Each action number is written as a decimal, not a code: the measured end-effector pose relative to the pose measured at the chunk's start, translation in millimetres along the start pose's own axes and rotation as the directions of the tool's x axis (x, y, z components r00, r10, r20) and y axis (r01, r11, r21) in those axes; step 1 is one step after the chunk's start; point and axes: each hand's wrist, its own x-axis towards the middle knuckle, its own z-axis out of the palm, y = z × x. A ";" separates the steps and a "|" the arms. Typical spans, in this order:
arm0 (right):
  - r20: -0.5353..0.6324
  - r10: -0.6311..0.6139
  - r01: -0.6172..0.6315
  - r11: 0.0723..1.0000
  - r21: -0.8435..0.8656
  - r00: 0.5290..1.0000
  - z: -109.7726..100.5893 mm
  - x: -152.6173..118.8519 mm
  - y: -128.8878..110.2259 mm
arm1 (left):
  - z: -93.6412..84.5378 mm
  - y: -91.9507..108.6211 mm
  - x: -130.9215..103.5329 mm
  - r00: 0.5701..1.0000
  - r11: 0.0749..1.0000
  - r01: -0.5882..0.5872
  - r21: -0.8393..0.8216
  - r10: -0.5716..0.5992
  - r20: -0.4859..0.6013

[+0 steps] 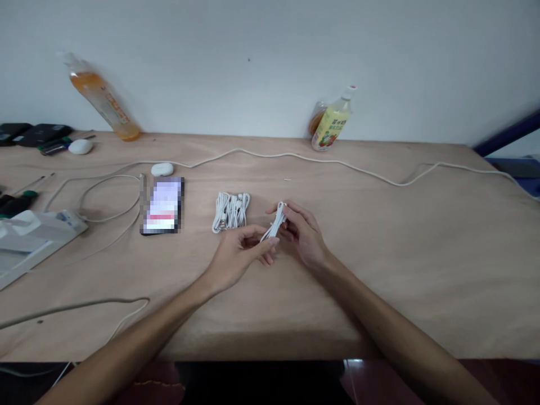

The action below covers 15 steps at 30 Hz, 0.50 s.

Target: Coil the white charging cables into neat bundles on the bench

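A folded white cable (276, 221) is held tilted above the table between both of my hands. My left hand (243, 248) pinches its lower end between thumb and fingers. At the upper end, my right hand (302, 229) grips the cable with its thumb on top. Just left of the held cable, several bundled white USB cables (231, 211) lie side by side on the wooden table (405, 247). The tips of some fingers are hidden behind the held cable.
A phone (163, 205) and a white earbud case (162, 169) lie to the left. A long white cord (291, 155) runs across the back. Two drink bottles, one orange (105, 104) and one yellow (333, 124), stand by the wall. A white tray (29, 242) sits far left.
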 end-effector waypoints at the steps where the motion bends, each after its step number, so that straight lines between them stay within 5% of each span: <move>1: -0.003 -0.001 0.001 1.000 0.001 1.000 0.3 0.1 0.4 | 0.0 -0.2 0.0 1.000 1.000 -0.003 0.002 0.003 -0.004; 9: -0.062 -0.126 0.116 0.983 -0.145 0.990 -0.6 2.4 5.8 | 0.8 -6.2 -3.2 0.985 0.993 -0.044 0.112 0.061 -0.159; 15: 0.027 -0.193 0.195 0.969 -0.150 0.981 -0.8 -0.8 3.3 | -1.6 -2.2 -0.2 1.000 0.988 0.020 -0.156 -0.023 -0.020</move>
